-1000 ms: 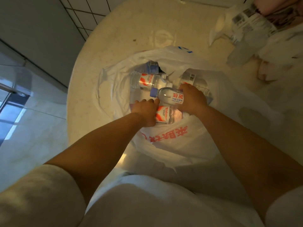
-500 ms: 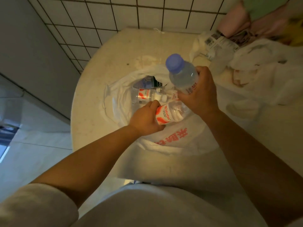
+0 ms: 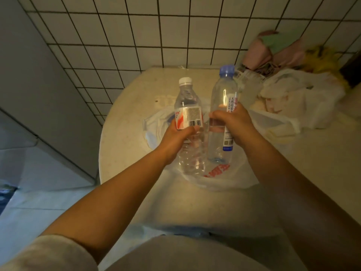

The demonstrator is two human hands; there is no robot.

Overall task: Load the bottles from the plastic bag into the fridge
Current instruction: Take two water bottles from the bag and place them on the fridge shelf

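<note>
My left hand (image 3: 176, 136) grips a clear water bottle with a white cap and a red-and-white label (image 3: 188, 106) around its middle. My right hand (image 3: 233, 123) grips a taller clear bottle with a blue cap (image 3: 222, 94). Both bottles stand upright in the air, side by side, above the white plastic bag (image 3: 218, 173) with red print. The bag lies open on the round pale table (image 3: 125, 141). What is left inside the bag is hidden behind the hands and bottles. The fridge is not in view.
A tiled wall (image 3: 136, 36) rises behind the table. At the right lie more white plastic bags (image 3: 297, 96), an empty-looking bottle (image 3: 252, 87) and pink, green and yellow soft things (image 3: 281, 49). A grey panel (image 3: 29, 75) stands at the left.
Both hands have lifted out of the bag, each with a bottle, and now hold them upright above it. The camera has tilted up toward the wall.
</note>
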